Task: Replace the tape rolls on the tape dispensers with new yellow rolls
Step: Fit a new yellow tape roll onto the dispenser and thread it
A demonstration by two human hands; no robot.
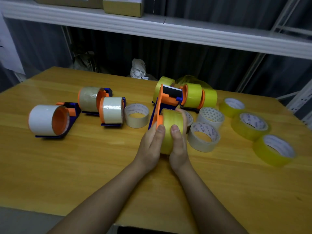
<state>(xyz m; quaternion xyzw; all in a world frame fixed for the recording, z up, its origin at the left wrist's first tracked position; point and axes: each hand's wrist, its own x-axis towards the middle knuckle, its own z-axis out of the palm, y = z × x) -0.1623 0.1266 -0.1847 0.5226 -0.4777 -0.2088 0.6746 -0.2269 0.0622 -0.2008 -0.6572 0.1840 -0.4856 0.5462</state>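
Yellow translucent tape roll (172,130) sits between both hands at the centre of the wooden worktop (84,166), pressed against the orange hub of the orange-and-blue plastic tape dispenser (166,103) that stands on its side just beyond the hands.

1. Left hand (150,147): fingers curl round the left face of the roll and the orange hub flange, thumb laid across the near rim.
2. Right hand (179,149): thumb presses on the near rim, fingers wrap over the far right side of the roll. Both hands grip; neither is spread open.
3. Axis: the roll's bore runs left to right, in line with the hub. The hub lies to the left of the roll, so seating likely calls for a push leftward from the right hand while the left hand steadies the dispenser. How far the roll is already seated cannot be told.

Three dispensers with white or beige rolls (108,110) stand to the left, judged still awaiting replacement. Spare yellow rolls (249,125) lie flat at the right, and removed beige rolls (203,136) lie just beside the right hand.
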